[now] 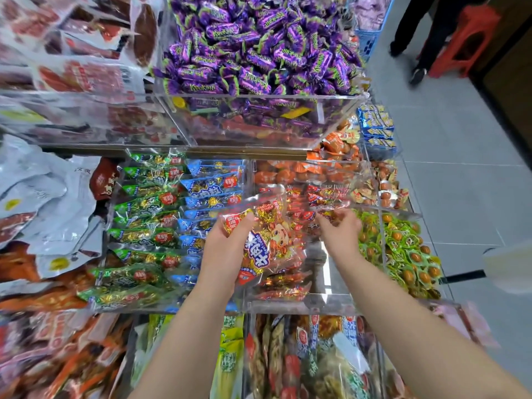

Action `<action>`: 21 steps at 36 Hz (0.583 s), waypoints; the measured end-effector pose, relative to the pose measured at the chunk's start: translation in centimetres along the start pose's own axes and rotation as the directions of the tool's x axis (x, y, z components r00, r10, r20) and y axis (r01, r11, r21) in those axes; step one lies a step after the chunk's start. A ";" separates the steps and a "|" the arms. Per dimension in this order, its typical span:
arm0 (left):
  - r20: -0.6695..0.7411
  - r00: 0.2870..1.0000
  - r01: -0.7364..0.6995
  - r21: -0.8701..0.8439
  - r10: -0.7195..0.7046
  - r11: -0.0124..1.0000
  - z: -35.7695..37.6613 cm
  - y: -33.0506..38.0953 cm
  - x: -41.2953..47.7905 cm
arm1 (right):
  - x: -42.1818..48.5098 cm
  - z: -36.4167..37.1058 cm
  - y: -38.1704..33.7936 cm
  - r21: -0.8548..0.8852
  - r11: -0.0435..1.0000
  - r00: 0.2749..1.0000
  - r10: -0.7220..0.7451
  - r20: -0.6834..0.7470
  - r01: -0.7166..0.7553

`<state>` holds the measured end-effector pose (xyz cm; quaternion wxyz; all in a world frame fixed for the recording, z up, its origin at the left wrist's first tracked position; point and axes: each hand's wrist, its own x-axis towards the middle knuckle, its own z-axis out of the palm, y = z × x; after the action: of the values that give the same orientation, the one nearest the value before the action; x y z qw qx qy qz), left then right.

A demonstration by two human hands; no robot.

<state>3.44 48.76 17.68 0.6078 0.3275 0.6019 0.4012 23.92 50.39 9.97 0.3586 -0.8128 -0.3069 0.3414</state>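
Grip, left hand: left hand (227, 249) is clamped on a red packet bundle (267, 237), with the thumb across the top face and the fingers hidden underneath.
Grip, right hand: right hand (341, 228) has its fingers curled down onto loose red packets (322, 194). Whether it pinches one or only touches them cannot be told.
Bundle position: held above the near half of a clear bin (302, 302), lifted off its floor.
Bundle long axis: runs away from the person, with the far end leaning slightly right, toward the right hand.
Key relation: the loose red packets lie beyond the bundle and just to its right, at the bin's far end. The right hand is on them; the left hand is farther off and full.
Nearer hand: the right. It looks like the one to gather the next packet and bring it leftward to the bundle.
Left neighbours: blue packets (213, 197), then green packets (144, 214), in rows in the adjoining compartment.
Right neighbour: green-wrapped round snacks (403, 249), past a clear divider.
Above: purple candies (259, 47) heaped in an upper bin.
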 end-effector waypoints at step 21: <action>0.153 0.930 -0.138 0.988 0.334 -0.069 -0.3 -1.6 5.3 | -3.0 -6.9 -0.6 0.167 0.985 0.980 0.005 0.197 -0.039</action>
<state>3.03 52.67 13.76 0.0687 0.7309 0.6785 -0.0265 27.34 45.92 15.00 0.3909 -0.7450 -0.3015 0.4486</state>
